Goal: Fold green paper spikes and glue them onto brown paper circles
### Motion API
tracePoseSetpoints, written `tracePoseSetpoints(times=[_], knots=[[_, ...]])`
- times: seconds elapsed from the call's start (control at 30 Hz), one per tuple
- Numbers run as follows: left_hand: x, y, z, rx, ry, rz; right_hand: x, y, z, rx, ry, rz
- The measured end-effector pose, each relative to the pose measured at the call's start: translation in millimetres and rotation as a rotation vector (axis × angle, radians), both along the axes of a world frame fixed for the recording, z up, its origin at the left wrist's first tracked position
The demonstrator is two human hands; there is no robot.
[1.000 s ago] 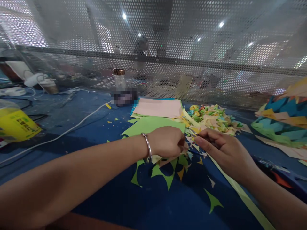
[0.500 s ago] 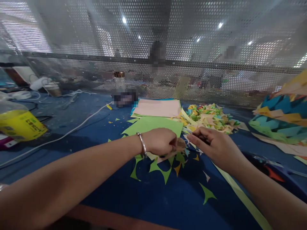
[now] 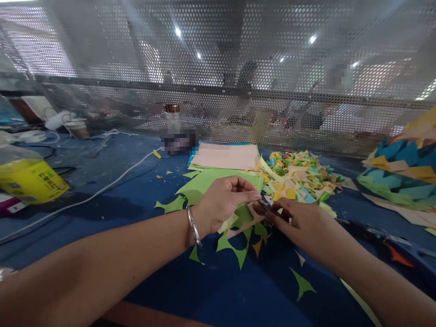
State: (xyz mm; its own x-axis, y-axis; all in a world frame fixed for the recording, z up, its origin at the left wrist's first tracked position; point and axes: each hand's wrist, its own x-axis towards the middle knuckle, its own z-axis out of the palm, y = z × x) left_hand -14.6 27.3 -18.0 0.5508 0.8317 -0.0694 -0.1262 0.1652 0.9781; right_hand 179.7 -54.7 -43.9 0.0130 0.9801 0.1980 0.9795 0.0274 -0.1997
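Both hands have changed since half a second ago: the left hand [image 3: 223,202] was a closed fist, knuckles up, and has now rolled open a little, its thumb and curled fingers pinching a small green paper piece [image 3: 243,212] over a pale peach scrap [image 3: 242,225]. The right hand [image 3: 299,222] has slid closer and lower, fingers narrowed around small scissors [image 3: 264,208] whose dark blades meet the paper just beside the left thumb. A silver bangle [image 3: 193,225] sits on the left wrist.

Readable writing is scarce: the yellow container [image 3: 29,179] at far left carries a dark printed label, too blurred to read.

Green star-shaped offcuts [image 3: 235,247] lie beneath the hands on the blue table [image 3: 136,190]. Behind them is a stack of green and pink sheets [image 3: 226,156], and to the right a heap of folded coloured pieces [image 3: 299,175]. A white cable [image 3: 102,184] crosses the open left side; the perforated metal screen [image 3: 218,104] closes the far edge.
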Motion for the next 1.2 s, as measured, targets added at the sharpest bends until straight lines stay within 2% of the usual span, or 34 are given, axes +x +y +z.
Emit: tracePoseSetpoints(times=[0.07, 0.23, 0.3, 0.37, 0.5, 0.9, 1.07, 1.2], knots=[[2, -4, 1.7, -0.098, -0.048, 0.047, -1, -4, 1.2, 0.092, -0.104, 0.021], [4, -13, 5.7, -0.246, -0.092, 0.074, -12, -14, 8.3, 0.6, -0.267, 0.214], [4, -16, 6.9, -0.287, -0.101, 0.058, -19, -16, 11.7, 0.683, -0.295, 0.306], [4, -19, 8.4, -0.325, -0.094, 0.049, -24, -16, 13.7, 0.706, -0.318, 0.38], [5, -25, 12.4, -0.363, -0.063, 0.066, -25, -15, 13.7, 0.745, -0.338, 0.429], [8, -30, 11.3, -0.392, -0.087, 0.069, -24, -17, 12.1, 0.768, -0.342, 0.422], [8, -31, 15.5, -0.437, -0.106, 0.088, -25, -16, 11.8, 0.768, -0.368, 0.424], [7, -34, 18.0, -0.418, -0.137, 0.087, -25, -13, 12.0, 0.855, -0.377, 0.429]])
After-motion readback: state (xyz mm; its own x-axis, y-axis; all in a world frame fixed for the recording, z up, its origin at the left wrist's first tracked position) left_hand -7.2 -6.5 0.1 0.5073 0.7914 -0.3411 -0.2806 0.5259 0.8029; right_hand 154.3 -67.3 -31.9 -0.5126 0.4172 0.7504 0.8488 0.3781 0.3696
